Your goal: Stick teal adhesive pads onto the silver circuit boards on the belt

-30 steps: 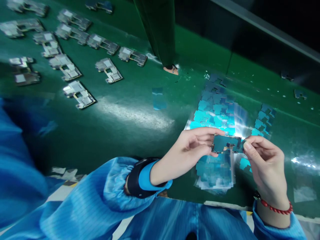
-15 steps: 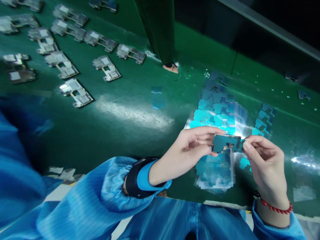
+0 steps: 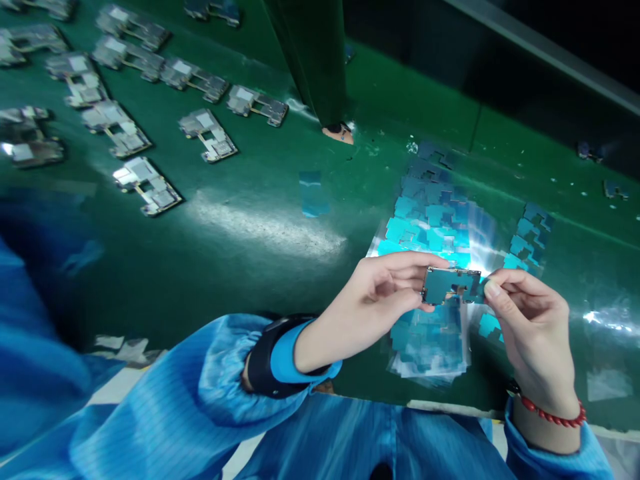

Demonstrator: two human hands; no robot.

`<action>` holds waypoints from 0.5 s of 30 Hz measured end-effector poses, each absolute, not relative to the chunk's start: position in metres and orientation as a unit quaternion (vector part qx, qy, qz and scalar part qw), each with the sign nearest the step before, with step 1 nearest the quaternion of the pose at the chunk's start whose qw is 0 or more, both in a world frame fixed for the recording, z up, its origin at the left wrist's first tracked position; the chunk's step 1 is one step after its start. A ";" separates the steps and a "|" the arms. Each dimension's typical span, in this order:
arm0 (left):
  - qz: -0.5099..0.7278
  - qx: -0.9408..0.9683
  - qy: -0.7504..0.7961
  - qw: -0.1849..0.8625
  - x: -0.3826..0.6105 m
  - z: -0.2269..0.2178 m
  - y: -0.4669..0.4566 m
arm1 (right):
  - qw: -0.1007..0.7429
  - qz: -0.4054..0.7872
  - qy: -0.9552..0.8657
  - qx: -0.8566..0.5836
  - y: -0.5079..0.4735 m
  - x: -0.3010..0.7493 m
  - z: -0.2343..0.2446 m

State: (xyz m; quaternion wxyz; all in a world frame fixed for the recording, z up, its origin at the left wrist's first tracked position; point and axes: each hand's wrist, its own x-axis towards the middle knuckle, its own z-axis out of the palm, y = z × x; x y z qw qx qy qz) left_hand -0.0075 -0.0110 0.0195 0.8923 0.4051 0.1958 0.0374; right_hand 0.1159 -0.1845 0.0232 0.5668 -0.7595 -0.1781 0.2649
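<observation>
A small circuit board (image 3: 427, 294) is gripped along its left end by my left hand (image 3: 383, 297), with fingers behind and thumb in front. Over the board's face lies a dark teal cut-out film (image 3: 443, 285), running toward the right. My right hand (image 3: 530, 320) pinches the film's right end between thumb and forefinger, just past the board's edge. Whether the film is stuck down everywhere I cannot tell. Beneath both hands are clear sheets (image 3: 433, 357) bearing several rows of shiny teal cut-out films (image 3: 425, 233).
Several loose circuit boards (image 3: 147, 187) are spread over the green mat (image 3: 240, 267) at the left and back. A dark green post (image 3: 320, 67) stands behind. A narrower strip of films (image 3: 525, 240) lies at the right. A blue sleeve (image 3: 35, 320) shows at far left.
Both hands keep the same grip on the board and film, almost still. The view has shifted slightly, so the boards at left appear a little further left.
</observation>
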 end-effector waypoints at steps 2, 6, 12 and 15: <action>0.036 0.411 0.203 0.888 -0.007 0.020 -0.011 | 0.565 0.264 -0.176 -0.762 -0.185 0.116 0.023; 0.038 0.416 0.208 0.885 -0.006 0.021 -0.011 | 0.565 0.262 -0.175 -0.762 -0.185 0.116 0.023; 0.032 0.462 0.218 0.859 -0.008 0.022 -0.012 | 0.566 0.263 -0.178 -0.761 -0.184 0.116 0.023; 0.029 0.485 0.221 0.846 -0.008 0.023 -0.012 | 0.567 0.267 -0.178 -0.758 -0.184 0.115 0.023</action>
